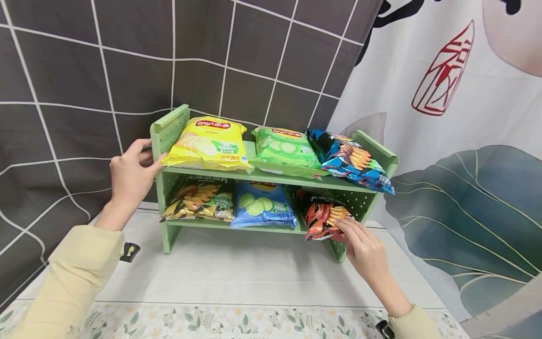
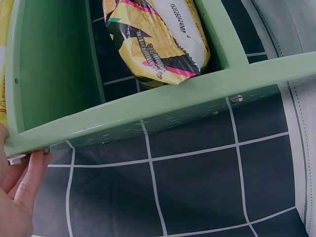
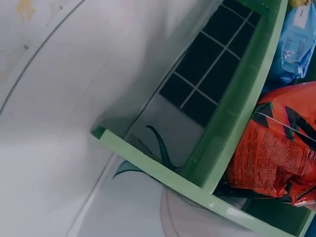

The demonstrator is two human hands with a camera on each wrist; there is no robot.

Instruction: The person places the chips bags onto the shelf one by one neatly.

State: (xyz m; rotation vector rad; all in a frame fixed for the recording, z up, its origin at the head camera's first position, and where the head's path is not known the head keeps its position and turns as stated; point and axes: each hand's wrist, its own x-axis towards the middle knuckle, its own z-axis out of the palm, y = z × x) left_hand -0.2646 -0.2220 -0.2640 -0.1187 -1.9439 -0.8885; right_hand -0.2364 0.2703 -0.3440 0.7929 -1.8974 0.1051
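Note:
A green two-tier shelf holds several bags of chips. My left hand grips its left side panel near the upper tier, thumb by the front edge and fingers along the outer face. Beside the thumb lies a yellow bag of chips. My right hand holds the lower right corner of a red bag of chips on the lower tier, fingertips on its front. This bag overhangs the shelf's front edge; only a sliver of the hand shows in the right wrist view.
A green bag and a tilted dark-blue bag share the upper tier. Below are a gold-black bag and a light-blue bag. The shelf stands on a white tablecloth before a dark grid-patterned cloth.

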